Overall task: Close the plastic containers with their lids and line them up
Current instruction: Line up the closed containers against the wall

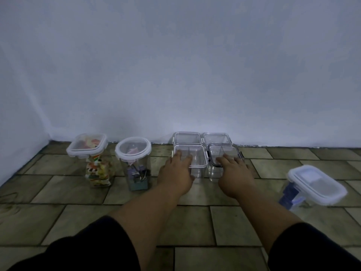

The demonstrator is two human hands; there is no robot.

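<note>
Both hands lie flat on lids, fingers spread and fairly straight, gripping nothing. The left hand (175, 169) presses the near edge of the white box (195, 153). The right hand (234, 171) presses the same spot on the dark box (220, 150). These two boxes stand side by side on the floor (195, 222), near its far edge by the wall. Two rear boxes (187, 137) sit just behind them, against the wall.

The main risk is probably an uneven seal. The pressure falls on the near edges only, so a far edge may sit proud, or a lid may tip. Whether the side clips are snapped down cannot be told, and a lid left unclipped could pop back up.

The boxes look empty and light, and the tiles look smooth. A push with any forward lean could slide them into the rear boxes and knock that pair askew.

The row is also at risk. The candy jar (96, 169) and the clip jar (136, 173) stand lidded towards the floor's left corner, slightly forward of the boxes. The blue-lidded box (316, 184) lies well apart at the right, nearer the person, and looks tilted. A forearm swinging right could catch it.
</note>
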